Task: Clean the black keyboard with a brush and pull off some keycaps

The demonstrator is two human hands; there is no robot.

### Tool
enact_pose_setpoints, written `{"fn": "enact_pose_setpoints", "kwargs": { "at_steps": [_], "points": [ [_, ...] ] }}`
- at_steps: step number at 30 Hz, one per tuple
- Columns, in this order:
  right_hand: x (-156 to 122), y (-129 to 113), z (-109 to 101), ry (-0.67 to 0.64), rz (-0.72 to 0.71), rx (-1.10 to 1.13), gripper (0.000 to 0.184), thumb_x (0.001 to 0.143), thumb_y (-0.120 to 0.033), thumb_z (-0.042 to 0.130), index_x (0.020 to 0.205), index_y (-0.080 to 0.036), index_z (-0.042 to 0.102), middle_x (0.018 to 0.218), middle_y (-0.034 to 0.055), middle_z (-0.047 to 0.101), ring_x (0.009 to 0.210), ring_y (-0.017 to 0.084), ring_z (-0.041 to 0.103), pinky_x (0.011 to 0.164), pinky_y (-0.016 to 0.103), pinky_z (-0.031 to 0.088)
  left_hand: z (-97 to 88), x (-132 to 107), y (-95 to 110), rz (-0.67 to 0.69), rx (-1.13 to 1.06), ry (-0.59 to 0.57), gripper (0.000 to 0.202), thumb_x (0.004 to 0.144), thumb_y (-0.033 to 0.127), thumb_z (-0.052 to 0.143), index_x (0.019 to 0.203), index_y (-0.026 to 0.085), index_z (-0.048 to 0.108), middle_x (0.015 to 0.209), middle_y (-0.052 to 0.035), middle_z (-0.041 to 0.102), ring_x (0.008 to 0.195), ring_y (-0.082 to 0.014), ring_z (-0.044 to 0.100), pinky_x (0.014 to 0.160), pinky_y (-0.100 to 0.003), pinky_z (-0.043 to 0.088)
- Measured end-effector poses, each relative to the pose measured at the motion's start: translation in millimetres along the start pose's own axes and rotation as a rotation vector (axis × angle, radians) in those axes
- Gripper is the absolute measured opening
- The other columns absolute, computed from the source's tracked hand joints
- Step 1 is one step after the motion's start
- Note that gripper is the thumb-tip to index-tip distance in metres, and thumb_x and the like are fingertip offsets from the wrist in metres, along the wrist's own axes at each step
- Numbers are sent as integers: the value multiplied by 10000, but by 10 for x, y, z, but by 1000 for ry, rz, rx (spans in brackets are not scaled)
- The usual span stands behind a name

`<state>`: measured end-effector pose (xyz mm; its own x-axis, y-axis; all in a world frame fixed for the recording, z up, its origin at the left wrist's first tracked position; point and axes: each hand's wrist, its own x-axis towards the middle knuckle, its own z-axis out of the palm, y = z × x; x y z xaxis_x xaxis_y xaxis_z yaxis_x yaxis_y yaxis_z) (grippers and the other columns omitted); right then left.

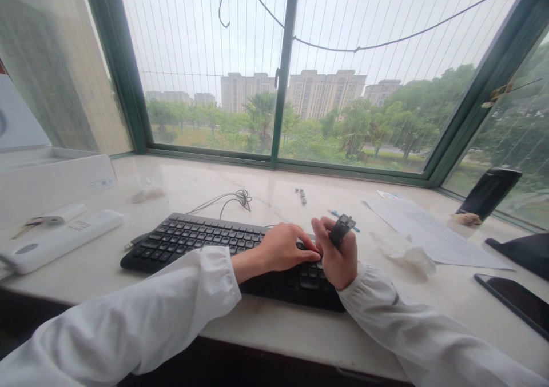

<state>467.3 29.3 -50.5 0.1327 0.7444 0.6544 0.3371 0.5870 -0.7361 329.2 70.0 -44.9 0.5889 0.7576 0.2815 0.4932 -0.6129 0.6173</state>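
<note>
A black keyboard (206, 235) lies at a slant on the pale tabletop. Over its right part, my left hand (285, 247) is closed, thumb and fingertips drawn together low at the keys; whatever they pinch is hidden. Right beside it, my right hand (341, 255) is wrapped round a small dark tool (342, 230), whose blocky end sticks up above the fist. The tool's lower end, inside and under the hand, cannot be seen. The two hands meet or nearly meet at the fingertips. Behind the keyboard sit several small grey pieces (302, 196), too small to name.
A coiled cable (243, 199) lies behind the keyboard. On the left are a white power strip-like bar (68, 241) and a white box (55, 175). To the right are a blue pen (349, 220), paper sheets (437, 235), crumpled plastic (407, 255) and a phone (517, 301).
</note>
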Motion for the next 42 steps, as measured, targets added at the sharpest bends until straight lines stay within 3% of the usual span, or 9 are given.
{"fn": "enact_pose_setpoints", "kwargs": {
  "at_steps": [6, 10, 14, 17, 21, 31, 36, 42],
  "points": [
    [294, 53, -202, 62, -41, -130, 512, 913, -506, 540, 531, -219, 355, 474, -55, 326, 472, 97, 312, 489, 267, 258, 15, 2, -8, -34, -39, 4, 265, 752, 464, 719, 877, 249, 811, 843, -28, 763, 751, -180, 661, 709, -277, 463],
    [511, 134, -408, -181, -95, -245, 488, 852, -528, 602, 506, -194, 523, 484, -26, 480, 496, 117, 424, 538, 263, 337, -21, 1, -26, -32, -120, 24, 294, 778, 459, 696, 890, 210, 805, 813, -33, 762, 710, -170, 653, 660, -266, 459],
    [617, 305, -544, -455, -11, -238, 381, 788, -521, 671, 638, -175, 722, 603, -1, 633, 600, 155, 540, 581, 254, 389, -94, 4, -59, -34, -81, 97, 265, 792, 445, 691, 862, 214, 800, 825, -19, 765, 693, -165, 650, 683, -271, 474],
    [614, 416, -549, -576, 65, -288, 379, 764, -528, 686, 653, -171, 747, 538, -31, 574, 549, 124, 482, 536, 227, 340, -143, 6, -90, -13, -4, 177, 235, 806, 435, 686, 859, 235, 798, 858, -13, 770, 813, -187, 684, 790, -288, 485],
    [571, 486, -486, -676, 83, -282, 391, 774, -533, 675, 710, -157, 760, 507, -51, 501, 530, 99, 405, 519, 212, 290, -163, 7, -118, 3, 33, 186, 283, 833, 488, 655, 886, 249, 797, 870, -9, 774, 842, -195, 702, 817, -293, 495],
    [551, 474, -442, -713, 83, -220, 495, 844, -582, 564, 762, -138, 767, 587, -24, 475, 596, 112, 391, 554, 233, 295, -116, 22, -164, 93, 84, 251, 191, 796, 418, 731, 925, 286, 777, 912, 40, 774, 866, -184, 718, 797, -270, 498],
    [574, 446, -448, -744, 107, -247, 513, 831, -600, 551, 666, -130, 673, 584, -34, 355, 594, 106, 332, 548, 251, 248, -114, 4, -133, 108, 197, 326, 313, 781, 407, 751, 1077, 311, 713, 885, 66, 772, 835, -187, 729, 723, -264, 489],
    [578, 387, -440, -722, 128, -262, 522, 804, -615, 551, 612, -135, 626, 558, -35, 341, 584, 107, 332, 543, 257, 239, -129, -2, -131, 149, 236, 329, 143, 811, 395, 728, 910, 291, 727, 920, 63, 763, 880, -174, 714, 789, -270, 489]
  ]
}}
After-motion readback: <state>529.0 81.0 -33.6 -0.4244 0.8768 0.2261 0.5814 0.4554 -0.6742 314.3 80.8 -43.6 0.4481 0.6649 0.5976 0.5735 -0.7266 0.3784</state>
